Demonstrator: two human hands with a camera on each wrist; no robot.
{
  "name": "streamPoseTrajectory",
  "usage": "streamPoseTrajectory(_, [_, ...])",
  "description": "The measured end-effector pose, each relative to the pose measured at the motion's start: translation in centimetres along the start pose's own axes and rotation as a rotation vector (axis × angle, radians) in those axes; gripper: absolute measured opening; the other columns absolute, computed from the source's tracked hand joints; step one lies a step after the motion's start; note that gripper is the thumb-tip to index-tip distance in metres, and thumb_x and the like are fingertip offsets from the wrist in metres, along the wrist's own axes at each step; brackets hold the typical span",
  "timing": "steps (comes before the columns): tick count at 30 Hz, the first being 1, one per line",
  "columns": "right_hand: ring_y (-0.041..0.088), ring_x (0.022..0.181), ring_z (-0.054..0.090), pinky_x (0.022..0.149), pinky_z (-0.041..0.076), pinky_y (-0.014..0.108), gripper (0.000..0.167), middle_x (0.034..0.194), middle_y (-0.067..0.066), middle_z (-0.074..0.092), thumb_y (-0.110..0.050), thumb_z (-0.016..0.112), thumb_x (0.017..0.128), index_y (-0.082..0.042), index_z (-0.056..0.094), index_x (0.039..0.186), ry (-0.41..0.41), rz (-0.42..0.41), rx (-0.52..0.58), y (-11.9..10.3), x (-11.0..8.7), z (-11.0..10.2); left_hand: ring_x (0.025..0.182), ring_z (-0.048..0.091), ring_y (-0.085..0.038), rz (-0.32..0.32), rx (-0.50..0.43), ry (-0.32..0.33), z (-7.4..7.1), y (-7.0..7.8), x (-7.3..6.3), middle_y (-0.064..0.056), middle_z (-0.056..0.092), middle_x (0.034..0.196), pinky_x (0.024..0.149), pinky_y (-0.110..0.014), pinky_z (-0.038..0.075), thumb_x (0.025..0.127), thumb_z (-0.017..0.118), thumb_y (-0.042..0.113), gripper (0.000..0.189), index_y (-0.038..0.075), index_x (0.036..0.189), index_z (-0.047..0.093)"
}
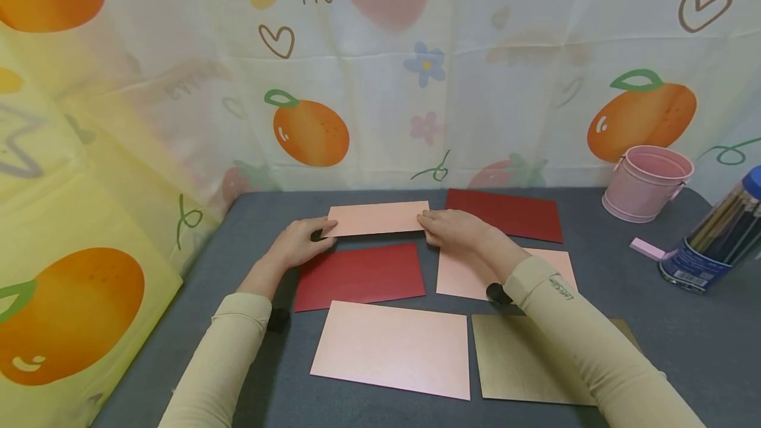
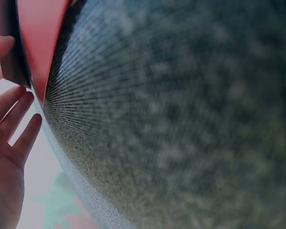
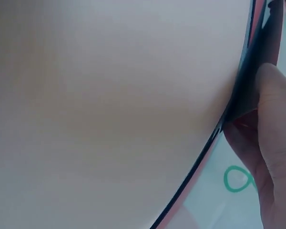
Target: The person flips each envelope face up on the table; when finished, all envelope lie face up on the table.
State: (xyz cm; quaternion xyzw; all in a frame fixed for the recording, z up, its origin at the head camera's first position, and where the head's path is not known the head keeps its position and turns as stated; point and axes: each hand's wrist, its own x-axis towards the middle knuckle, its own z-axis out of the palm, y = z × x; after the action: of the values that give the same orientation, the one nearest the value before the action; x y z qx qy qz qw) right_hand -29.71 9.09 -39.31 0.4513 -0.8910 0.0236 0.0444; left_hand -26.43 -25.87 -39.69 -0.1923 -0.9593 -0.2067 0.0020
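Both hands hold a pale pink rectangular card (image 1: 377, 218) by its short ends, tilted above the table's far side. At its left end, my left hand (image 1: 297, 243) pinches it; in the left wrist view the other fingers of that hand (image 2: 9, 143) spread below the card's dark underside (image 2: 12, 62). My right hand (image 1: 454, 228) pinches the right end, its thumb plain in the right wrist view. Below the held card lies a red card (image 1: 362, 276). Under the right forearm is another pale pink card (image 1: 460, 273), partly hidden.
A pale pink card (image 1: 392, 349) and a gold card (image 1: 523, 355) lie in front, the gold one partly covered by the right sleeve. Another red card (image 1: 505, 213) lies behind. At right stand a pink bucket (image 1: 645, 183), a pen-filled container (image 1: 701, 259) and a small pink stick (image 1: 647, 248).
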Motion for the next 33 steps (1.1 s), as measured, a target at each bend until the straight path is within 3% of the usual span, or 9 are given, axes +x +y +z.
streamPoseTrajectory(6, [0.021, 0.072, 0.058, 0.068, 0.049, 0.035, 0.007, 0.088, 0.008, 0.063, -0.007, 0.057, 0.095, -0.003, 0.061, 0.099, 0.053, 0.020, 0.127, 0.21, -0.10, -0.48, 0.126, 0.050, -0.035, -0.016, -0.056, 0.064, 0.03, -0.07, -0.09, -0.017, 0.056, 0.136, 0.101, -0.054, 0.042, 0.094, 0.066, 0.027, 0.045, 0.009, 0.135, 0.060])
streamPoseTrajectory(8, [0.021, 0.075, 0.060, 0.071, 0.050, 0.035, 0.011, 0.089, 0.006, 0.065, -0.009, 0.059, 0.096, -0.003, 0.064, 0.104, 0.058, 0.052, 0.157, 0.23, -0.14, -0.63, 0.126, 0.051, -0.035, -0.019, -0.085, 0.088, 0.04, -0.13, -0.08, -0.016, 0.057, 0.135, 0.102, -0.053, 0.041, 0.094, 0.067, 0.026, 0.044, 0.009, 0.134, 0.061])
streamPoseTrajectory(12, [0.024, 0.092, 0.066, 0.083, 0.053, 0.039, 0.028, 0.107, 0.009, 0.070, -0.013, 0.063, 0.095, -0.004, 0.066, 0.122, 0.085, 0.123, 0.191, 0.14, -0.26, -0.77, 0.123, 0.054, -0.032, -0.030, -0.164, 0.144, 0.10, -0.24, -0.03, -0.013, 0.060, 0.133, 0.101, -0.051, 0.043, 0.093, 0.068, 0.022, 0.039, 0.009, 0.130, 0.064])
streamPoseTrajectory(14, [0.025, 0.094, 0.067, 0.085, 0.053, 0.040, 0.029, 0.109, 0.010, 0.070, -0.013, 0.065, 0.094, -0.005, 0.067, 0.122, 0.119, 0.156, 0.227, 0.08, -0.32, -0.74, 0.121, 0.056, -0.031, -0.037, -0.215, 0.180, 0.15, -0.34, -0.01, -0.012, 0.062, 0.129, 0.099, -0.049, 0.045, 0.093, 0.068, 0.020, 0.036, 0.009, 0.128, 0.066])
streamPoseTrajectory(22, [0.021, 0.088, 0.068, 0.077, 0.055, 0.037, 0.016, 0.098, 0.006, 0.073, -0.011, 0.070, 0.090, -0.007, 0.073, 0.106, 0.309, 0.241, 0.425, -0.04, -0.42, -0.48, 0.105, 0.065, -0.025, -0.090, -0.426, 0.293, 0.14, -0.17, -0.21, -0.009, 0.071, 0.111, 0.094, -0.043, 0.049, 0.093, 0.068, 0.019, 0.028, 0.010, 0.120, 0.069])
streamPoseTrajectory(29, [0.022, 0.079, 0.067, 0.070, 0.055, 0.036, 0.005, 0.088, 0.008, 0.071, -0.011, 0.070, 0.090, -0.007, 0.071, 0.093, 0.425, 0.351, 0.503, -0.22, -0.26, -0.24, 0.100, 0.064, -0.023, -0.171, -0.479, 0.377, 0.11, -0.07, -0.11, -0.011, 0.071, 0.107, 0.093, -0.040, 0.049, 0.094, 0.066, 0.029, 0.030, 0.008, 0.116, 0.069])
streamPoseTrajectory(33, [0.022, 0.075, 0.066, 0.066, 0.053, 0.036, 0.014, 0.084, 0.007, 0.070, -0.014, 0.071, 0.091, -0.009, 0.064, 0.080, 0.454, 0.383, 0.544, -0.41, -0.05, -0.13, 0.097, 0.067, -0.023, -0.198, -0.516, 0.400, 0.10, -0.05, 0.04, -0.012, 0.071, 0.106, 0.089, -0.033, 0.051, 0.095, 0.066, 0.030, 0.033, 0.006, 0.117, 0.069])
